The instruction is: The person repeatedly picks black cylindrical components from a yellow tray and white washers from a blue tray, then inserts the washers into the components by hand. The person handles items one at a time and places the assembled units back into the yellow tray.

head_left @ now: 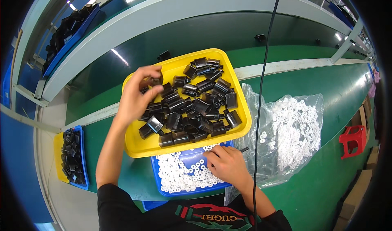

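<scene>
A yellow tray (136, 147) in front of me holds a heap of black glossy plastic caps (176, 104), each with a narrow stub. My left hand (139, 92) reaches over its left side, thumb and fingers curled round one dark cap. Below, partly covered by the yellow tray, a blue tray (192, 159) holds many small white rings (175, 180). My right hand (228, 165) is closed over the blue tray's right part, fingertips down by the rings. A thin black rod (244, 149) sticks out beside its knuckles; its other end is hidden in the grip.
A clear plastic bag (296, 135) of white rings lies to the right. A black cable (262, 79) hangs down in front of it. Blue bins of black parts stand at left (85, 165) and upper left (75, 41). A red stool (353, 142) stands far right.
</scene>
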Tool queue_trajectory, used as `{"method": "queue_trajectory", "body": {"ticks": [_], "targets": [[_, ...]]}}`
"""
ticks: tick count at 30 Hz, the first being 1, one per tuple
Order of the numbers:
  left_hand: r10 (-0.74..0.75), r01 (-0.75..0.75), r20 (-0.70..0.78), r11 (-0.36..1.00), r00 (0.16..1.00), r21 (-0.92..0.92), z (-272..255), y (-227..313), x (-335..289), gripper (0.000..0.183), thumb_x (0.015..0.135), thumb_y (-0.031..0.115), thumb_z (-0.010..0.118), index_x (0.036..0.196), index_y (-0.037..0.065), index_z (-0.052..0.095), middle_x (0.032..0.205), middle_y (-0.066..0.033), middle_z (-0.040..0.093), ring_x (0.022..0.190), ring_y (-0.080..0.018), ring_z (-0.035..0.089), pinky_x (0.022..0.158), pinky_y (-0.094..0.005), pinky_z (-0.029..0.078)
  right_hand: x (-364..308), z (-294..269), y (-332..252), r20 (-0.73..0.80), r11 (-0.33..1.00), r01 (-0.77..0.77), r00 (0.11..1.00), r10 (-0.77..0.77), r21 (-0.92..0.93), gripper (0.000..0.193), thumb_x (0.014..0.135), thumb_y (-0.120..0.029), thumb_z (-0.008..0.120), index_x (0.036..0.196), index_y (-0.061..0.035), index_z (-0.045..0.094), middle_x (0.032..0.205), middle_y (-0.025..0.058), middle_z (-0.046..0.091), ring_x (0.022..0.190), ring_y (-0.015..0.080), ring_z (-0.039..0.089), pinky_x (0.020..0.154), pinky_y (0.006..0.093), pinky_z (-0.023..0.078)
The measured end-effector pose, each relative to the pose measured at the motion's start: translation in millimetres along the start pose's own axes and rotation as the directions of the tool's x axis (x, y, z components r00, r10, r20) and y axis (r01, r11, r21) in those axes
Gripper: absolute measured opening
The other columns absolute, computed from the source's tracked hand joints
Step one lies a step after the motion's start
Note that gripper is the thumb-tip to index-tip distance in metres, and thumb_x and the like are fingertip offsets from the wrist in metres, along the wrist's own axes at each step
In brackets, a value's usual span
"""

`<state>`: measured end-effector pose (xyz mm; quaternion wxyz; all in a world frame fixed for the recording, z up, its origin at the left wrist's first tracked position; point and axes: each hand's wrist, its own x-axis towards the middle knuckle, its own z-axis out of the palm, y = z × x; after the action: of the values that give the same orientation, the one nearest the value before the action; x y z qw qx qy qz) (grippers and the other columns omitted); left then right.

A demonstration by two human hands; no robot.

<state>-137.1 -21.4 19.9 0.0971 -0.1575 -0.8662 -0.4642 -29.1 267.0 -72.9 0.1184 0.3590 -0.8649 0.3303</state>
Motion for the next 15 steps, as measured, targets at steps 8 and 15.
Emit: {"method": "queue_trajectory", "body": {"ticks": [8,15], "targets": [[-0.039,0.078,0.115,0.932,0.993,-0.353,34,46,-103,0.061,0.076,-0.001,0.079,0.133,0.002,0.057,0.123,-0.0103,0.052,0.112,-0.0194,0.056,0.092,-0.0303,0.05,4,0,-4,-0.047,0.998,-0.008,0.999,0.011,0.067,0.021,0.072,-0.01,0.079,0.089,-0.0085,0.067,0.084,0.0038,0.059,0.062,0.0213,0.062,0.054,0.0337,0.051],[-0.051,0.028,-0.091,0.972,0.995,-0.234,49,39,-135,0.057,0.064,0.004,0.083,0.119,0.004,0.068,0.113,-0.0123,0.059,0.105,-0.0269,0.058,0.09,-0.0352,0.048,8,-5,-16,-0.077,0.996,0.022,0.997,-0.015,0.09,0.031,0.069,0.001,0.078,0.098,-0.0049,0.07,0.086,0.0061,0.064,0.065,0.0209,0.063,0.053,0.0307,0.05]]}}
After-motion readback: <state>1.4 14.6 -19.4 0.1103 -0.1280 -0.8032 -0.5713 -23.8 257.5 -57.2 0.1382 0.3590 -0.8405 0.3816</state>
